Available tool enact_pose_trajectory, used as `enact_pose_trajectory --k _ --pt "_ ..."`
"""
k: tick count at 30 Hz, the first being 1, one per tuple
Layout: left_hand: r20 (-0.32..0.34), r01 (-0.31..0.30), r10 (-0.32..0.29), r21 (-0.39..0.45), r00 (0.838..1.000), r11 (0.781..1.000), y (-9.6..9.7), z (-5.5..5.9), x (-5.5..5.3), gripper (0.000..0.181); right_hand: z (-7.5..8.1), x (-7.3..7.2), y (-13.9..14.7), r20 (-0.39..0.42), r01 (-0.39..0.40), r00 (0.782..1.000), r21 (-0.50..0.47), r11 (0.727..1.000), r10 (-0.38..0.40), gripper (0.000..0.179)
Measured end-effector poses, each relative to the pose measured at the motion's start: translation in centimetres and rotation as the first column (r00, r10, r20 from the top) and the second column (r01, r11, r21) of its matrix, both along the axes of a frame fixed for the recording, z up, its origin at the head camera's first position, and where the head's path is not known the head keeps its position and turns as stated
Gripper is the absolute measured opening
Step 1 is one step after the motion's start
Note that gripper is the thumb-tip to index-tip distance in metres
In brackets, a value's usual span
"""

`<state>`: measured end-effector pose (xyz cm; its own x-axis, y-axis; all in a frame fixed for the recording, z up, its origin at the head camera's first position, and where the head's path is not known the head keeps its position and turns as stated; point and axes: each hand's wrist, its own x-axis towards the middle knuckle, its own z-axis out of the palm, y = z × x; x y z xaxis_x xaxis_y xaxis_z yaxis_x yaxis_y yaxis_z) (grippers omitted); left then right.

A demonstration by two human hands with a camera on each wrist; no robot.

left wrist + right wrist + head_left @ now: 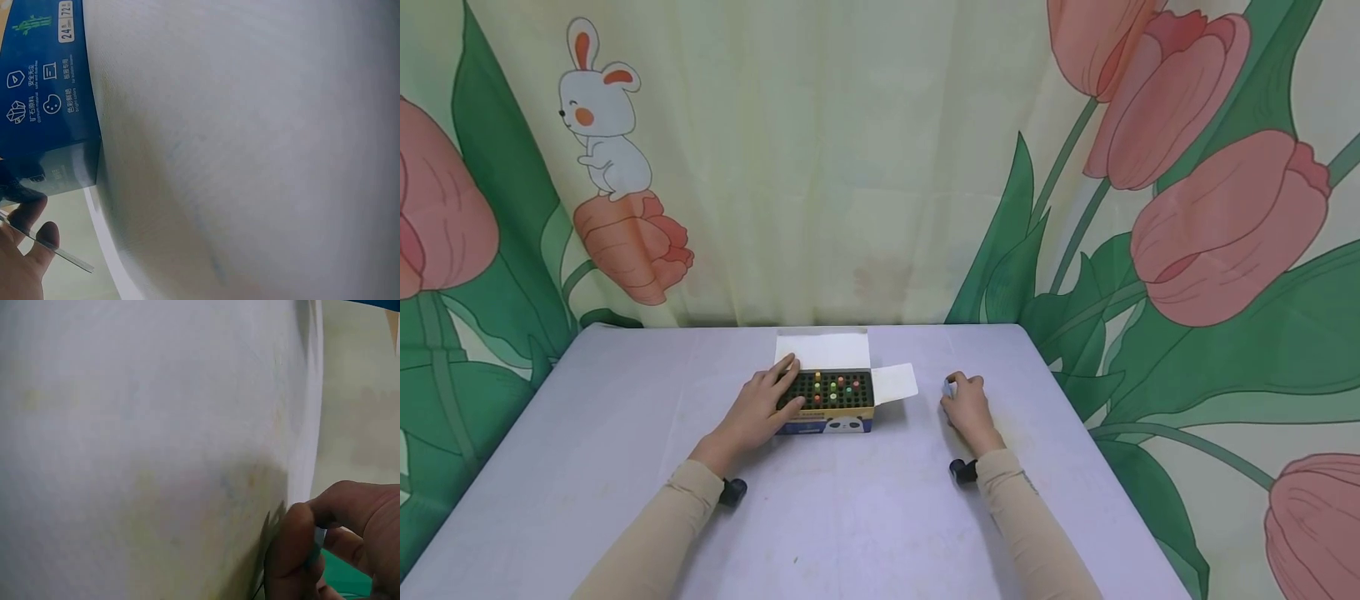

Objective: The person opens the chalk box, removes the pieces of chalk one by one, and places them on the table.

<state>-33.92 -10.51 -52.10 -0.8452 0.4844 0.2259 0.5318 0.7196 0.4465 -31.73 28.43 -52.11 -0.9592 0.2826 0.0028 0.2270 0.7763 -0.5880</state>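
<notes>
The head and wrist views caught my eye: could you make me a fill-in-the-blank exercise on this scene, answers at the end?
The left hand rests on the open box, which in the head view stands to the ____ of the right hand.
The animal pictured on the box's front is a ____.
In the left wrist view, the numbers printed on the box are 24 and ____.
The rabbit drawn on the curtain is mostly ____.

Missing words: left; panda; 72; white.
</notes>
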Motion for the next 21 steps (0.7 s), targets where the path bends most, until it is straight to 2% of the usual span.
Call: enact_pose_trajectory --k 4,7,11,14,21 --pt "-0.020 0.001 -0.001 0.009 1.000 1.000 0.04 -0.04 0.02 0.073 -0.04 0.00 0.35 0.004 -0.017 1.000 0.047 0.999 0.017 0.042" --pt "-0.010 -0.004 0.004 0.011 1.000 1.000 0.06 0.00 0.01 0.073 -0.11 -0.12 0.49 0.018 -0.023 1.000 0.086 0.996 0.021 0.045" --pt "0.010 -0.007 0.007 0.005 1.000 1.000 0.06 0.09 0.05 0.073 -0.16 -0.15 0.57 0.067 -0.012 0.998 0.117 0.993 0.004 0.043" --pt "0.003 -0.004 0.004 0.001 1.000 1.000 0.05 0.13 0.12 0.073 -0.20 -0.02 0.69 0.099 -0.006 0.995 0.138 0.990 -0.008 0.039" --pt "-0.001 -0.005 0.005 0.022 1.000 1.000 0.06 0.11 0.19 0.073 -0.14 0.23 0.98 0.105 -0.016 0.994 0.140 0.990 0.001 0.036"
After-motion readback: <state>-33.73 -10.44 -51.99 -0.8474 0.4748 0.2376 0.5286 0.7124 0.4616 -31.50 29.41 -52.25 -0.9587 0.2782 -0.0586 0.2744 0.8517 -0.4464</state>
